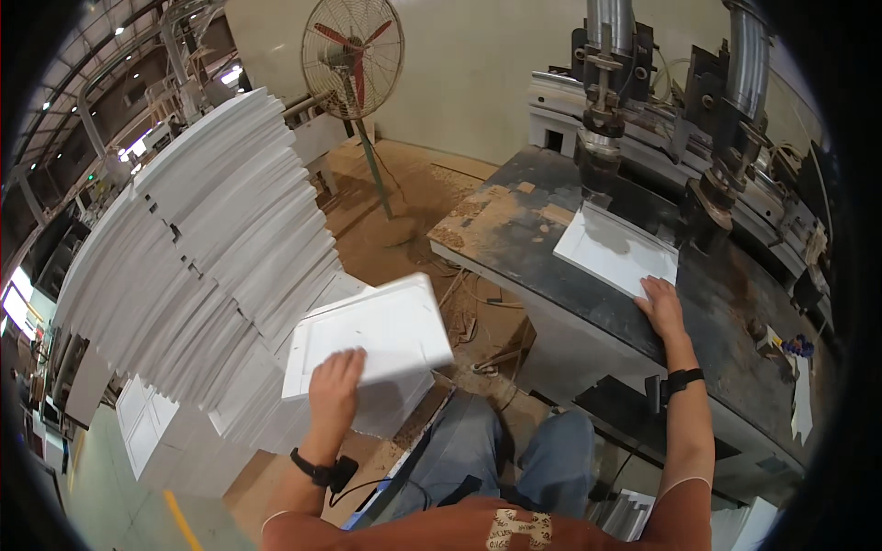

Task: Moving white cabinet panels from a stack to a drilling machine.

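Note:
My left hand (336,381) grips the near edge of a white cabinet door panel (390,326), fingers over its upper face and the thumb hidden. That panel is tilted slightly above a lower pile of similar panels. On the dark machine table, a second white cabinet door panel (602,246) lies beneath the machine's tool heads. Its near right corner is held by my right hand (661,306), with the fingers on top and the underside out of sight. The panel's far left corner reaches close under the left tool head (599,151).
A tall, leaning stack of white panels (211,211) rises at my left. The machine table (542,271) carries sawdust and chips near its left corner. Another tool head (712,197) stands further right. A caged pedestal fan (353,55) stands behind, with cables on the dusty floor.

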### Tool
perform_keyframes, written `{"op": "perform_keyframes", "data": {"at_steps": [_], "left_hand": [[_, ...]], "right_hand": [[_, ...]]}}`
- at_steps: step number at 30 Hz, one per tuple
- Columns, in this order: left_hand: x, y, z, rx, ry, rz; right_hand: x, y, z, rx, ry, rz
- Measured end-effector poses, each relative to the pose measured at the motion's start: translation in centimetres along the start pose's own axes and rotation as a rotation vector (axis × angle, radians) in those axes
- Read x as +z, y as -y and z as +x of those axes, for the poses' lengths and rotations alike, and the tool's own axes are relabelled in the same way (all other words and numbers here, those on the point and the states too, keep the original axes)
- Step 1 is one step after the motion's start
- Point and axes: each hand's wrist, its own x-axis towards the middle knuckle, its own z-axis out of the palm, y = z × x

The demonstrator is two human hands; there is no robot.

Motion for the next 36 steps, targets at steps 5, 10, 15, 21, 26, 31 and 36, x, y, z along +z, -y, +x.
{"op": "perform_keyframes", "data": {"at_steps": [5, 10, 15, 21, 26, 31, 36], "left_hand": [[9.5, 4.6, -1.2, -0.292, 0.168, 0.142], [14.5, 7.9, -4.0, -0.338, 0.243, 0.071], [13.7, 4.3, -2.2, -0.341, 0.11, -0.021], [11.5, -12.3, 8.5, 0.275, -0.053, -0.547], [14.4, -26.3, 18.5, 0.47, -0.1, -0.691], [19.4, -31.1, 22.7, 0.285, 0.229, -0.56], [20.2, -30.6, 21.6, 0.298, 0.175, -0.6]], "right_hand": [[-4.6, 2.0, -3.7, 0.036, -0.136, 0.028], [-15.9, -3.6, -18.9, 0.224, -0.288, -0.154], [-25.0, -11.6, -51.0, 0.95, -0.354, -0.525], [-22.7, -3.8, -69.4, 1.536, -0.091, -0.341], [-19.7, -3.0, -62.1, 1.695, -0.052, -0.732], [-20.9, -1.1, -53.9, 1.726, -0.128, -0.78], [-16.7, -3.8, -60.1, 1.161, -0.45, -0.745]]}}
